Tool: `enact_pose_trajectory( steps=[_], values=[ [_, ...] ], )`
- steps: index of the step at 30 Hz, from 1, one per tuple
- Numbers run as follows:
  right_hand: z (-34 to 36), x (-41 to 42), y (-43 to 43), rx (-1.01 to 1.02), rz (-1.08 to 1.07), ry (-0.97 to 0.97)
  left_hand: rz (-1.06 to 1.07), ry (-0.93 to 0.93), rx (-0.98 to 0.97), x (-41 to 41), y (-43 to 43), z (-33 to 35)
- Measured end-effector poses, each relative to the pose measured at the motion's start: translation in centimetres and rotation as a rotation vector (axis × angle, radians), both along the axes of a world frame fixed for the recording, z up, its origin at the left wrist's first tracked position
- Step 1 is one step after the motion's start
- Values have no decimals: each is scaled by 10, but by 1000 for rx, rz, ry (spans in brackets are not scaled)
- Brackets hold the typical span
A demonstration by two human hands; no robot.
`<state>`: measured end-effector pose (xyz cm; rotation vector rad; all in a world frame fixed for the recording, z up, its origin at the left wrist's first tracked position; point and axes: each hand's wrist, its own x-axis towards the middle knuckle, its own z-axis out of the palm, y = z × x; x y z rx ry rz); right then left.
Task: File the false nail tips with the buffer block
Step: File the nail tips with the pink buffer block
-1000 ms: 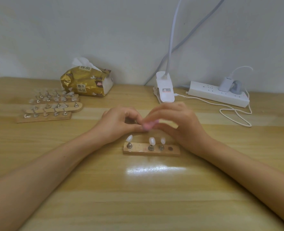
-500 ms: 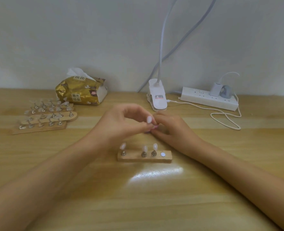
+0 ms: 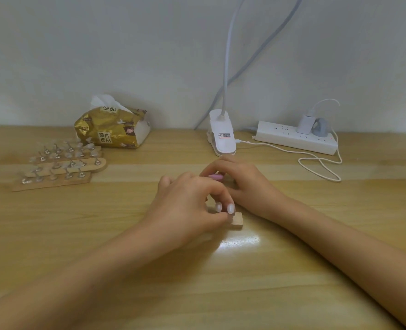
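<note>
Left hand (image 3: 190,206) lies over wooden stand (image 3: 236,221), fingers curled down; only stand's end shows past fingertips. Two pale ovals at those fingertips may be false nail tips (image 3: 230,208) or own nails; cannot tell, so grip unclear. Right hand (image 3: 247,184), just beyond left knuckles, curls round pink buffer block (image 3: 215,176), clear of stand. Risks: light stand may slide or tip under left hand's push; tip may pop loose; hand hides work from view.

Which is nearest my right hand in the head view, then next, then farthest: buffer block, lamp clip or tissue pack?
1. Buffer block: held in the right hand.
2. Lamp clip: just behind, by the wall.
3. Tissue pack: far back left.
</note>
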<state>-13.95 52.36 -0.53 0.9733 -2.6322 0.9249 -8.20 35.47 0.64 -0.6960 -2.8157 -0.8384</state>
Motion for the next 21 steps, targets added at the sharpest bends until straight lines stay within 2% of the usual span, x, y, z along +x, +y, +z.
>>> enact_pose_trajectory(
  steps=[3, 7, 9, 12, 14, 16, 17, 21],
  values=[
    [-1, 0, 0, -1, 8, 19, -28, 40, -58, -2, -5, 2],
    [0, 0, 1, 20, -7, 24, -139, -180, -191, -7, -30, 18],
    [4, 3, 2, -63, -45, 43, -119, -219, -225, -9, -45, 20],
    [19, 8, 8, -166, -50, 113, -56, -190, -92, -7, -60, 10],
    [37, 9, 18, -92, 60, -74, -41, -141, 25, -1, -65, 1],
    [51, 10, 25, 68, 193, -333, -39, -75, 139, 4, -68, -7],
    [54, 11, 27, 143, 224, -390, -40, -42, 179, 8, -69, -9],
    [36, 24, 26, 305, 248, -322, -50, 64, 214, 15, -68, -11]
  ],
)
